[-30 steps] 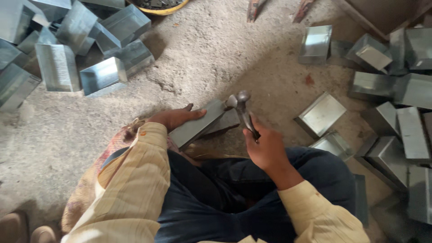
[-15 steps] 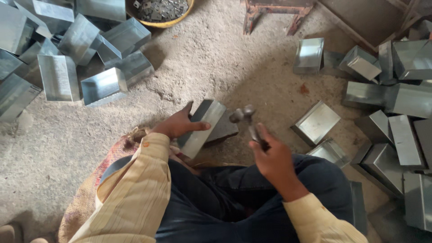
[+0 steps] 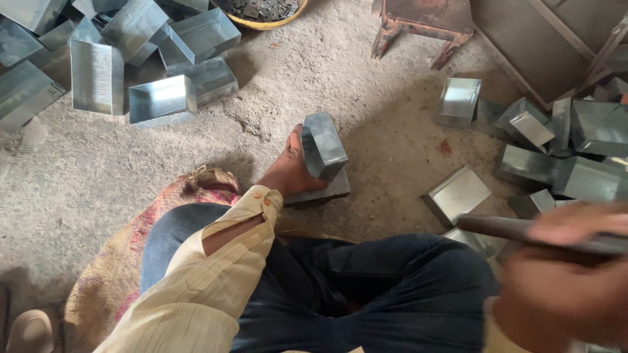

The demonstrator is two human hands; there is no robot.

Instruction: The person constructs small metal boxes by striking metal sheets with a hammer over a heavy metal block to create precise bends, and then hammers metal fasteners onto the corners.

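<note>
The left hand (image 3: 288,171) is gripping a folded grey sheet-metal box (image 3: 323,145) at frame centre; the blurred right hand (image 3: 566,281) is clutching a dark hammer handle (image 3: 523,230). Finished boxes (image 3: 162,99) are lying upper left.

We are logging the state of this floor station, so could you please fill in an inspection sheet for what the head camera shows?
Surface: rough, dusty concrete floor; burlap sack under the seated person.
Job's things: grey sheet-metal box stood on a dark flat block; hammer handle, blurred, its head out of view.
Clutter: open metal boxes piled at upper left and at right; yellow-rimmed bowl of small dark parts.
Hands: left hand holds the box; right hand, blurred, grips the handle.
Cables: nothing seen.
Surroundings: rusty metal stool; a shoe at lower left.
</note>
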